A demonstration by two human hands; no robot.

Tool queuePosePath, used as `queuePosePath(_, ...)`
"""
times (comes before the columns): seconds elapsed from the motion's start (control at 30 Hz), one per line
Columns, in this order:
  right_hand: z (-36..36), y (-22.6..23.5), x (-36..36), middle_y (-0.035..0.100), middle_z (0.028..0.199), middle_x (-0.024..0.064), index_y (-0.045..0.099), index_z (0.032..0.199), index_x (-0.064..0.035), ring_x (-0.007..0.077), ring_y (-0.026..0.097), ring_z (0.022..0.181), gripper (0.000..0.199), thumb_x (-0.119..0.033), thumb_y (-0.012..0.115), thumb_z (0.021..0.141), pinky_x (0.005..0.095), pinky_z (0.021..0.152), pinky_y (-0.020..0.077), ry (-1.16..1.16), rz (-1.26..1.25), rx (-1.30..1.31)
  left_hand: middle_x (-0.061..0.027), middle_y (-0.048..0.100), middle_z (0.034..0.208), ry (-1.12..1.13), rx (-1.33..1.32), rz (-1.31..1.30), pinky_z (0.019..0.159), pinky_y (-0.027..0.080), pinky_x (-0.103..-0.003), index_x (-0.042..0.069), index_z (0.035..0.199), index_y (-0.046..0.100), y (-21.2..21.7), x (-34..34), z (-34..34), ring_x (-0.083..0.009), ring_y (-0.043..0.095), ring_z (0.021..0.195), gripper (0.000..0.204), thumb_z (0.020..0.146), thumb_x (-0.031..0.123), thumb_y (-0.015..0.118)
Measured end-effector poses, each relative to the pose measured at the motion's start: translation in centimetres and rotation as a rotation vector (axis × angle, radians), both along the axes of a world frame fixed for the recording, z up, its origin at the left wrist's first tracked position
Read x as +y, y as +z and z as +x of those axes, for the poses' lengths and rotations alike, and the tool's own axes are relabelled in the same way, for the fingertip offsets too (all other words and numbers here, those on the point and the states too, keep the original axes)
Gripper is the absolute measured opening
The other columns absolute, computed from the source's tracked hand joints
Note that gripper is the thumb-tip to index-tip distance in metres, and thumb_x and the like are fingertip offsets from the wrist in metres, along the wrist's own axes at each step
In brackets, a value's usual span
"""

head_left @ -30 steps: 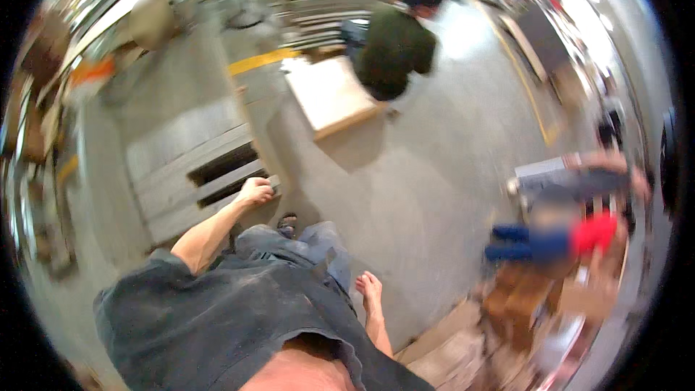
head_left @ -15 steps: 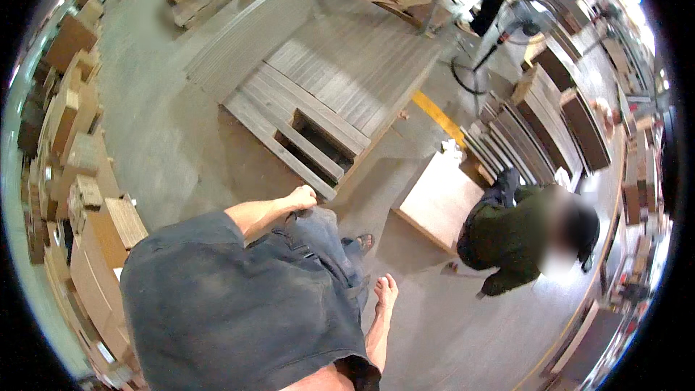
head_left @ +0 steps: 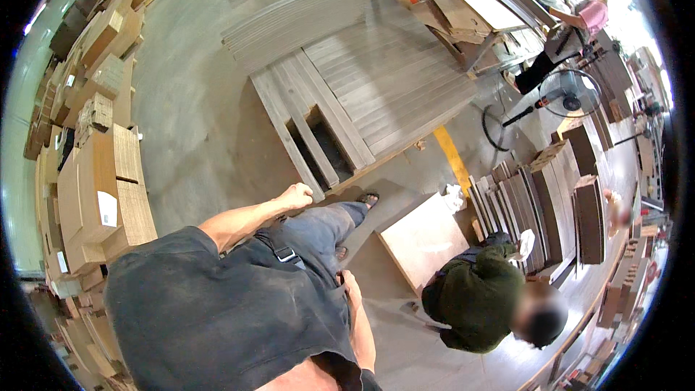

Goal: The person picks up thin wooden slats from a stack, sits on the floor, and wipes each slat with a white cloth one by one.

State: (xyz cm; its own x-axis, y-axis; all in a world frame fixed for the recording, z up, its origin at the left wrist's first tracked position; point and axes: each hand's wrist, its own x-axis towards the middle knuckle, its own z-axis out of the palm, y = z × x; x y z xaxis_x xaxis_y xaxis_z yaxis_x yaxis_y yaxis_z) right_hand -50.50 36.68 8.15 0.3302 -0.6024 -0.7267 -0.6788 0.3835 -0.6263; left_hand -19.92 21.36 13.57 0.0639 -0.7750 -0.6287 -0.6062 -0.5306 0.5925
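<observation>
My left hand (head_left: 295, 197) is closed in a loose fist in front of my body, by the near corner of a low stack of grey-brown wood-look boards (head_left: 394, 65). Nothing shows in it; whether its knuckles touch the boards I cannot tell. Down beside my dark trousers (head_left: 322, 228) hangs my right hand (head_left: 350, 289), its fingers curled in toward the thigh with no object visible. Two dark gaps lie between the boards at the stack's near end. Thin panels (head_left: 297, 25) lean in an overlapping row along its left side.
At right a person in dark green (head_left: 474, 300) bends beside a pale flat panel (head_left: 427, 235). Upright board stacks (head_left: 532, 210) and a standing fan (head_left: 570, 94) are beyond. Cartons (head_left: 101, 188) line the left. Another person (head_left: 572, 29) stands at a far-right table.
The view has turned, so the board stack sits farther right. My right hand has come in from apart to beside my thigh, its fingers more curled. The person in green appears lower and farther left.
</observation>
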Motion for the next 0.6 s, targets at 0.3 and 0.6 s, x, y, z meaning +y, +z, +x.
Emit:
queuePosePath(0.3,-7.8,-3.9,-6.9,0.065,0.075,0.0164,0.063,0.08,-0.0012,0.0302,0.062,0.071,0.019,-0.018,0.054,0.085,0.0412,0.067,0.0466,-0.385,0.053,-0.085,-0.0265,0.066,0.09,-0.097,-0.005,-0.013,0.077,0.05,-0.044,-0.001,0.09,0.068,-6.3,-9.7,-5.3,-0.0356,0.066,0.091,0.027,0.07,0.013,0.057)
queuePosePath(0.6,-16.3,1.5,-20.8,0.066,0.083,0.0196,0.062,0.094,0.006,0.0254,0.062,0.076,0.027,-0.021,0.059,0.09,0.0385,0.072,0.0485,-0.233,-0.137,0.106,-0.0258,0.065,0.107,-0.168,-0.008,0.083,0.087,0.051,-0.045,0.001,0.106,0.067,-9.1,-20.0,-11.0,-0.0387,0.063,0.103,0.037,0.072,0.013,0.06)
